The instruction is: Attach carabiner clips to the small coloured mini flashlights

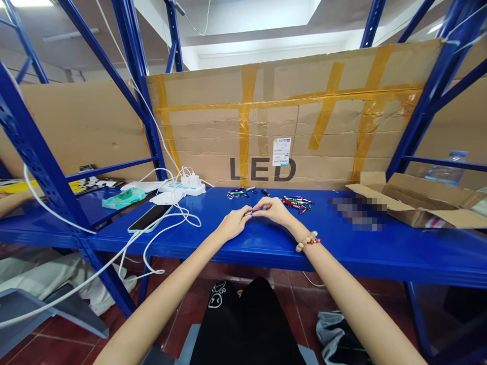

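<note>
My left hand (pixel 233 223) and my right hand (pixel 274 211) meet above the blue shelf top (pixel 262 248), near its middle. Between their fingertips is a small shiny metallic piece (pixel 248 213), too small to name for certain; both hands are closed on it. Just beyond my right hand lies a pile of slim coloured metal pieces (pixel 297 204) in red, green, purple and silver. Behind my left hand is a smaller group of similar pieces (pixel 239 192), with a short black cylinder (pixel 265 192) beside it.
To the left are a phone (pixel 150 219), white cables and a power strip (pixel 194 188). An open cardboard box (pixel 411 197) stands at the right, with a blurred patch beside it. A tall cardboard panel (pixel 213 137) closes the back. At far left, another person's arm (pixel 19 200) shows.
</note>
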### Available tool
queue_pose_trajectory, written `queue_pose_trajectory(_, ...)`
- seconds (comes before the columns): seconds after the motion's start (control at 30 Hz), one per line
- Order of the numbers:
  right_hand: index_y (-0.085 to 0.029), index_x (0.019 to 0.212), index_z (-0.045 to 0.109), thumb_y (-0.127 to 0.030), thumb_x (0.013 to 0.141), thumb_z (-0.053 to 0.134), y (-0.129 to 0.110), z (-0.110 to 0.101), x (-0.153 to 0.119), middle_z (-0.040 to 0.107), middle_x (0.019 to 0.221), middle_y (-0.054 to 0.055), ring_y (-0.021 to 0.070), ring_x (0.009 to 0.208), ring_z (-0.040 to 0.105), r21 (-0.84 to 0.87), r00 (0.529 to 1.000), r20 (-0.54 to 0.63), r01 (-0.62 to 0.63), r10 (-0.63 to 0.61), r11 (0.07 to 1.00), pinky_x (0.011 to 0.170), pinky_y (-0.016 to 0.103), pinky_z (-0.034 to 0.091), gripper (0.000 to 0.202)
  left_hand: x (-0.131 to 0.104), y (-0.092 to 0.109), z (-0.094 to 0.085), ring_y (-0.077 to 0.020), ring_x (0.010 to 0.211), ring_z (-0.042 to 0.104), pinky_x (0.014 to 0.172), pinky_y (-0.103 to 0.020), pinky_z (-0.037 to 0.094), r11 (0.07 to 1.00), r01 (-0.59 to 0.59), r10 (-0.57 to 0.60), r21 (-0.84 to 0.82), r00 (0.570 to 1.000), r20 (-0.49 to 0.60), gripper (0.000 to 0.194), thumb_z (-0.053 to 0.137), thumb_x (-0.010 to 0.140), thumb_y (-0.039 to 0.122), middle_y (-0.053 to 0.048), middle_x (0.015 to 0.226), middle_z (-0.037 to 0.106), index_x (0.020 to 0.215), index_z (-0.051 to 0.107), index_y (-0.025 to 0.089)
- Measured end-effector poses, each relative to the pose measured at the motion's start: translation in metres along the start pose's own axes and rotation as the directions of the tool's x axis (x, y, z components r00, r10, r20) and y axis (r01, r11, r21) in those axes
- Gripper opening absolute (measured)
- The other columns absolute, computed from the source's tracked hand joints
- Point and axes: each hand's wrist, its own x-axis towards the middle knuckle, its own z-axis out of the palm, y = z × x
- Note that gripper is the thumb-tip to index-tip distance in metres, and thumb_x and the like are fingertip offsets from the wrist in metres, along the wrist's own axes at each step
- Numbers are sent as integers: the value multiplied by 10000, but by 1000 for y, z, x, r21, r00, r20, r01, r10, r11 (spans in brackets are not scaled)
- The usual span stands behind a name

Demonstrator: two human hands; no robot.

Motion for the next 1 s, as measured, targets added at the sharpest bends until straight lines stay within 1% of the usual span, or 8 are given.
queue_pose_trajectory(0.17, -149, 693, 708, -380, 581, 726, 0, -1, -1, 637, 691, 41, 120, 584, 514, -10, 1000, 3, -1, 1, 1000, 521, 246, 389, 257, 0, -3, 1, -172, 872, 599, 770, -255, 439, 998, -45, 45, -34, 999, 18, 198, 385, 884, 247, -5, 955, 636, 1034, 513, 238)
queue_pose_trajectory(0.33, -148, 661, 703, -377, 585, 715, -2, -1, -1, 637, 686, 39, 131, 608, 535, -2, 1000, 5, -22, 22, 1000, 552, 253, 404, 241, 0, -3, 0, -174, 831, 598, 742, -254, 437, 998, -54, 55, -28, 998, 33, 187, 372, 888, 260, -8, 910, 632, 986, 528, 230)
queue_pose_trajectory(0.43, -139, 652, 696, -400, 595, 694, -4, 0, -1, 640, 663, 37, 119, 563, 527, 10, 998, 12, -56, 56, 998, 519, 243, 400, 267, 0, -1, -1, -176, 808, 594, 733, -259, 435, 999, -49, 50, -17, 998, 39, 188, 360, 891, 267, -10, 879, 627, 959, 530, 226)
queue_pose_trajectory(0.53, -129, 640, 692, -408, 609, 674, -6, 0, -2, 631, 609, 29, 98, 495, 489, 11, 995, 30, -100, 99, 995, 466, 231, 373, 281, -1, 1, -2, -176, 812, 590, 734, -260, 434, 999, -44, 44, -8, 998, 44, 186, 352, 894, 270, -8, 878, 624, 941, 527, 226)
queue_pose_trajectory(0.63, -121, 633, 691, -404, 609, 673, -8, -1, -4, 619, 566, 24, 91, 471, 471, 10, 989, 58, -140, 139, 990, 445, 224, 361, 285, -2, 3, -3, -174, 821, 589, 736, -255, 432, 999, -39, 39, -2, 998, 53, 178, 353, 894, 277, -3, 884, 623, 925, 523, 233)
queue_pose_trajectory(0.7, -115, 637, 689, -411, 610, 670, -8, -1, -4, 616, 554, 26, 89, 462, 469, 15, 984, 73, -163, 161, 987, 441, 221, 365, 297, -2, 4, -3, -176, 824, 591, 732, -256, 432, 999, -34, 34, 0, 998, 57, 167, 359, 893, 280, 0, 883, 622, 937, 514, 237)
queue_pose_trajectory(0.87, -115, 653, 693, -432, 619, 659, -3, 1, -3, 601, 518, 15, 77, 423, 451, 29, 977, 97, -195, 192, 980, 423, 213, 360, 321, -2, 4, -2, -185, 842, 595, 726, -270, 438, 1000, -8, 7, 10, 999, 47, 189, 377, 885, 277, -2, 923, 616, 1058, 450, 257)
queue_pose_trajectory(1.0, -116, 673, 697, -462, 636, 644, 0, 3, -1, 596, 515, 15, 73, 407, 445, 40, 979, 94, -185, 180, 982, 413, 210, 360, 352, -1, 4, -2, -194, 843, 600, 740, -283, 441, 999, 17, -19, 33, 999, 36, 191, 372, 886, 269, -4, 906, 625, 1055, 462, 262)
